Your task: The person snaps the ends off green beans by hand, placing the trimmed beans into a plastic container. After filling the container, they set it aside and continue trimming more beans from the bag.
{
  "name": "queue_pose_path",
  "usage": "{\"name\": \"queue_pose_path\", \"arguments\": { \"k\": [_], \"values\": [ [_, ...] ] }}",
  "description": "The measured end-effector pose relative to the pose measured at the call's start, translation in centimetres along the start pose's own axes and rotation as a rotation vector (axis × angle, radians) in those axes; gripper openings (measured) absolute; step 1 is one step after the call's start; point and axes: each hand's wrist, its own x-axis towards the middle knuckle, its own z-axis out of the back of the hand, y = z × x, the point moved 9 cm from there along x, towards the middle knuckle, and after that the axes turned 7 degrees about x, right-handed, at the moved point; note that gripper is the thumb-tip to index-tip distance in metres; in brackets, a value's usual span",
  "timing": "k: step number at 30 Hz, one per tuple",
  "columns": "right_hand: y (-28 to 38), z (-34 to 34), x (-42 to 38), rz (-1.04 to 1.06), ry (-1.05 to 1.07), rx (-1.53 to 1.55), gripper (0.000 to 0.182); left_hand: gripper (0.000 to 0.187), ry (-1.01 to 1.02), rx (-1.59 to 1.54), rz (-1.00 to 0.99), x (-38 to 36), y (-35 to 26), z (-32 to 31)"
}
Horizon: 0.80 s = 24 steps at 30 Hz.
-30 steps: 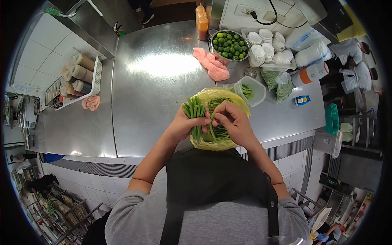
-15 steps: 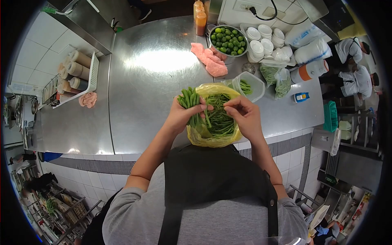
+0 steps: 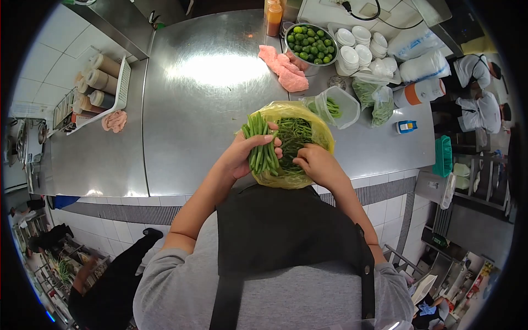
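Note:
My left hand (image 3: 241,155) is wrapped round a bunch of green beans (image 3: 260,140), held over the left rim of a yellow plastic bag (image 3: 322,132). Inside the open bag lies a pile of thin green beans (image 3: 291,135). My right hand (image 3: 320,165) reaches over the bag's near right side with its fingers curled down at the pile; what they pinch, if anything, is hidden. Just behind the bag, a clear plastic container (image 3: 346,109) lies tilted with some cut green beans (image 3: 333,108) in it.
On the steel counter (image 3: 198,126) are a pink cloth (image 3: 283,69), a bowl of limes (image 3: 311,45), stacked white cups (image 3: 360,52) and bags of greens (image 3: 379,104). A basket of bottles (image 3: 122,88) stands left. A person in black (image 3: 113,291) is behind at lower left.
My right hand has moved down into the bag, its fingers now curled at the beans. The bunch in my left hand has turned more upright. A person in black has appeared at lower left.

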Motion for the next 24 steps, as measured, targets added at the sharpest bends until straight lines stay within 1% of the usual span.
{"name": "queue_pose_path", "arguments": {
  "k": [1,3,7,9,10,11,12,13,14,15,16,17,18,19,21,22,24],
  "values": [
    [-0.2,0.0,-0.1,0.002,0.0,-0.001,0.014,0.04,-0.025,-0.033,0.034,0.1,0.5,0.3],
    [-0.2,0.1,-0.4,0.077,-0.014,-0.043,0.008,0.042,-0.039,-0.025,0.054,0.4,1.0,0.2],
    [-0.8,0.5,-0.1,0.079,-0.059,-0.078,0.008,0.046,-0.039,0.031,0.084,0.6,1.8,-0.1],
    [0.2,3.1,-0.5,0.142,-0.217,0.163,0.01,0.044,-0.055,0.059,0.087,0.7,1.8,-0.3],
    [0.6,3.6,-0.7,0.144,-0.217,0.161,0.01,0.043,-0.072,0.086,0.093,0.8,1.9,-0.4],
    [0.6,4.6,-1.0,0.137,-0.264,0.372,0.012,0.043,-0.07,0.086,0.092,0.9,2.0,-0.6],
    [0.4,5.4,-1.3,0.128,-0.312,0.584,0.013,0.041,-0.097,0.136,0.045,1.0,1.7,-0.6],
    [0.6,5.7,-1.4,0.128,-0.318,0.583,0.013,0.038,-0.122,0.187,-0.001,1.2,1.2,-0.7],
    [0.8,5.9,-1.4,0.136,-0.309,0.7,0.015,0.038,-0.117,0.189,-0.001,1.2,1.1,-1.1],
    [1.1,5.9,-1.4,0.145,-0.298,0.817,0.017,0.035,-0.093,0.26,-0.044,1.1,0.4,-1.8],
    [1.7,6.1,-1.5,0.146,-0.301,0.818,0.017,0.032,-0.072,0.33,-0.088,1.0,-0.3,-2.5],
    [2.0,6.1,-1.4,0.122,-0.313,0.895,0.017,0.032,-0.072,0.332,-0.089,0.9,-0.4,-2.8],
    [2.2,5.9,-1.3,0.098,-0.322,0.972,0.017,0.031,-0.06,0.368,-0.131,0.8,-0.7,-3.3],
    [2.3,5.6,-1.1,0.101,-0.32,0.972,0.017,0.03,-0.05,0.404,-0.173,0.6,-1.1,-3.7],
    [2.1,6.0,-0.9,0.168,-0.456,0.896,0.014,0.031,-0.043,0.425,-0.188,0.8,-1.4,-3.8],
    [2.3,5.8,-0.6,0.171,-0.453,0.896,0.014,0.032,-0.033,0.447,-0.199,0.8,-1.6,-4.0],
    [5.1,8.5,-2.5,0.405,-0.851,0.248,0.012,0.035,-0.027,0.397,-0.166,0.5,-1.7,-4.4]
  ]
}}
